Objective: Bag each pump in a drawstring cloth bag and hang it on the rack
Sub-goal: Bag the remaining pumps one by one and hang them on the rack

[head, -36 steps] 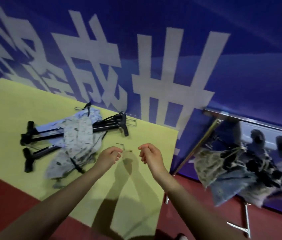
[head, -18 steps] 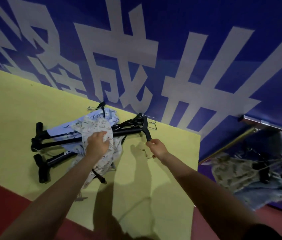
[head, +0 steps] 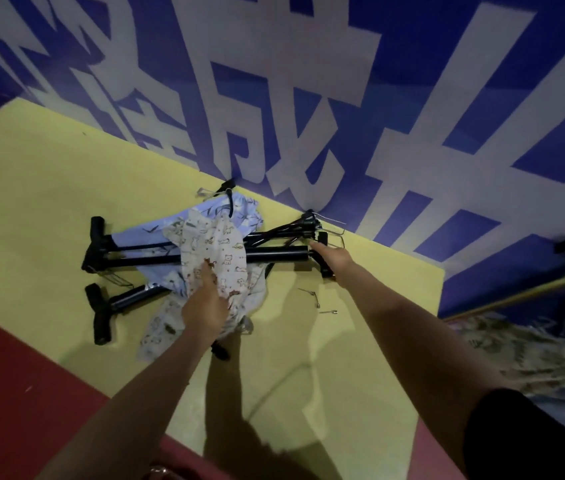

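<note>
- Two hands seen over yellow table point(head: 49, 188), both arms extended fwd.
- L hand point(head: 205, 306): laid on white animal-print cloth bag point(head: 215, 251), index finger stretched out along the fabric; whether any cloth is pinched under the palm can't be told.
- R hand point(head: 334, 259): at the T-handle end of a black pump point(head: 274, 254), index finger pointing out, touching the handle area; other fingers hidden behind the hand, so a closed grip can't be confirmed.
- That pump is laid flat approx. across the table, barrel partly covered by the white bag.
- More black pumps are piled w/ it: a second pump point(head: 118, 299) is lying nearer the front edge, its handle at the left; others are stacked behind, hoses and wire bits bunched at the right end near the wall.
- Blue print bag point(head: 239, 209) is spread under the white one, toward the wall.
- Small metal needles point(head: 315, 299) are scattered on the table just right of the bags, apart from both hands.
- Rack point(head: 551, 289) is seen at far right w/ bagged items hung below it, blurred.
- Blue wall banner point(head: 309, 98) w/ large white characters is behind the table.
</note>
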`<state>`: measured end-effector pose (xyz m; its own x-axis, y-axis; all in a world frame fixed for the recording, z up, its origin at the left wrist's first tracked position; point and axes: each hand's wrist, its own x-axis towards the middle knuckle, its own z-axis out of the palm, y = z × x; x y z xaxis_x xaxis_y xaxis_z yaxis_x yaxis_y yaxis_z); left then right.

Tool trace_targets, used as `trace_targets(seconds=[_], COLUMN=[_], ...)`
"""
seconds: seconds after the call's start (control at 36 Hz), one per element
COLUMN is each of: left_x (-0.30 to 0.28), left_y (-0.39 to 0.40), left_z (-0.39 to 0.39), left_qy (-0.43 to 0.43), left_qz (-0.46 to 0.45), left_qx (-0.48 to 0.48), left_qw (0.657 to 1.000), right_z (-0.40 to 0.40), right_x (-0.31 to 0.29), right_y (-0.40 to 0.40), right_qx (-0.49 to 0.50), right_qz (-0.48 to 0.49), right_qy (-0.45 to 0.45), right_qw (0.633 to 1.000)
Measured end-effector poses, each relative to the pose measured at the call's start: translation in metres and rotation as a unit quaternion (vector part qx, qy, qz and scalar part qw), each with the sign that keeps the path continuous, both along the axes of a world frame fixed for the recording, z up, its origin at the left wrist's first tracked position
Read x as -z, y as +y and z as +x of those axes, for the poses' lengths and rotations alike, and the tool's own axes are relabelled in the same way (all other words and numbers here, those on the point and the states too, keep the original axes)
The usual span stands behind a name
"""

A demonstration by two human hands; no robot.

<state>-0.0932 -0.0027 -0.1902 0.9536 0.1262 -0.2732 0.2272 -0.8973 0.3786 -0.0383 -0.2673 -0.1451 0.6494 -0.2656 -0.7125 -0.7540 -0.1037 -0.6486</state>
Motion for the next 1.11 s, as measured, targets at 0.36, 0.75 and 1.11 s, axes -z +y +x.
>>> trace_targets(seconds=[0.36,0.75,1.11], left_x=[-0.041,-0.051,-0.113], left_y=[-0.008,0.009,0.0], left_z=[0.018,-0.002,0.046], left_qy=[0.065,0.047,0.064], left_qz=[-0.067,-0.072,-0.409], left_qx=[-0.115,-0.183,-0.089], left_qw=[0.989,0.979,0.906], right_z=[-0.015,-0.041,-0.058], right_x=[-0.02,-0.006,0.021], right_y=[0.008,0.022,0.048], right_qx=[0.073,0.105,0.139], right_qz=[0.177,0.139,0.016], right_qy=[-0.011,-0.022,0.008], right_qw=[0.981,0.984,0.99])
